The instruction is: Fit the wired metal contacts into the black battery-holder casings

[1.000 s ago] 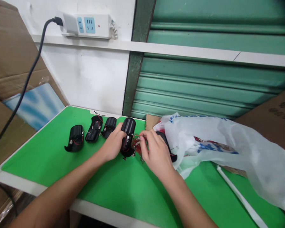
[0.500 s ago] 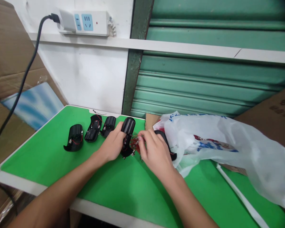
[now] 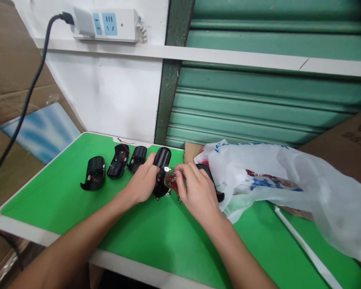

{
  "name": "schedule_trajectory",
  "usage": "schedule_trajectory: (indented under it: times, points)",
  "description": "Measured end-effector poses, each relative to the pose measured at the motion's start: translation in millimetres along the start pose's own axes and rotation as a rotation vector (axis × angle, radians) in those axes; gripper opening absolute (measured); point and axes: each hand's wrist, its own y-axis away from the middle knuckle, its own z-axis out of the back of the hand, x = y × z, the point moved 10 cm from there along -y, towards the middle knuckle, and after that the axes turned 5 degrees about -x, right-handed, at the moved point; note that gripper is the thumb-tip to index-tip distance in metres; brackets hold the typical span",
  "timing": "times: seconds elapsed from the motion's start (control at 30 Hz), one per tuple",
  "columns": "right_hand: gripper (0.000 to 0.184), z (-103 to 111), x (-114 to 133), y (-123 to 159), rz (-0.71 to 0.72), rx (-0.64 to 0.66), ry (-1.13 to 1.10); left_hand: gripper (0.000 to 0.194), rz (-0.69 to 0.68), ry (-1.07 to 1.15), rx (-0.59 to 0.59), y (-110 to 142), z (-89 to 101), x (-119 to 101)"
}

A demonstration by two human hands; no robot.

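Note:
My left hand is closed around the edge of a black plastic housing, tilted upright above the green mat. My right hand pinches a thin wire, with a small shiny metal contact at its end against the housing's right side. Just below lies a cluster of red wires and metal contacts, partly hidden by my fingers. Left of my hands, similar black housings stand in a row: one at the far left, a middle one and one nearest my left hand; red wires show on them.
Another black piece lies behind my right hand, beside a translucent plastic bag. A white strip lies on the green mat at right. A power strip with a black cable is on the wall.
The metal contact on the wire now shows bright at the housing's side, between my hands. My hands have barely moved; the view has tilted slightly.

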Motion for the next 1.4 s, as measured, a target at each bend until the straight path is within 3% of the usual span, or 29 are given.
schedule_trajectory:
  times: [1.03, 1.4]
  points:
    - [0.016, 13, 15, -1, 0.085, -0.097, 0.133, 0.019, -0.027, -0.096, 0.039, 7, -8.0, -8]
    - [0.017, 9, 13, -1, 0.073, -0.059, 0.144, 0.017, -0.016, -0.099, 0.036, 7, -7.5, -9]
